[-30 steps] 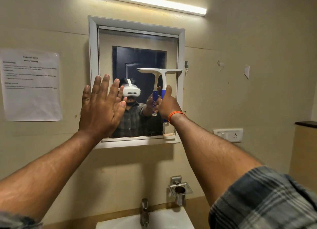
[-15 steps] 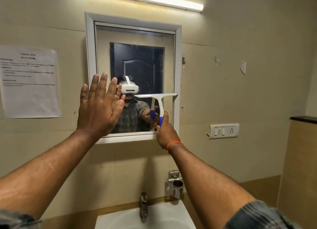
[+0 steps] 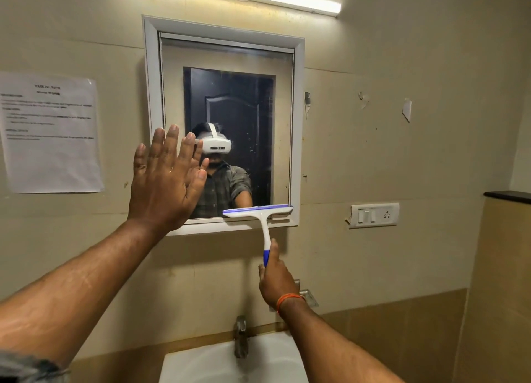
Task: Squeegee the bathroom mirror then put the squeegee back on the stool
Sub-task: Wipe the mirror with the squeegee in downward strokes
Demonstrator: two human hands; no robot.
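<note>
From the head view, the right hand (image 3: 275, 279) is wrapped around the blue lower end of the squeegee (image 3: 263, 224) handle, thumb laid up along it. That is a firm grip suited to pressing the blade flat while drawing it down. The squeegee's white crossbar with its blue rubber edge sits level at the very bottom of the mirror (image 3: 227, 101), on the right half, touching the lower part of the white frame (image 3: 298, 124). Judging by that, this stroke down the right side is at its end and the blade has run out of glass.

The left hand (image 3: 166, 181) is spread flat, fingers straight and together, palm toward the wall, over the lower left corner of the mirror and its frame. It holds nothing. It looks like a brace for balance while leaning over the sink (image 3: 201, 365), though whether the palm actually touches the glass cannot be told from here.

Specks and faint streaks show on the glass right of centre, so more passes may be wanted. The stool is not in sight, so returning the squeegee is not yet done. A paper notice (image 3: 51, 135) hangs on the wall at left, and a switch plate (image 3: 373, 214) sits at right.
</note>
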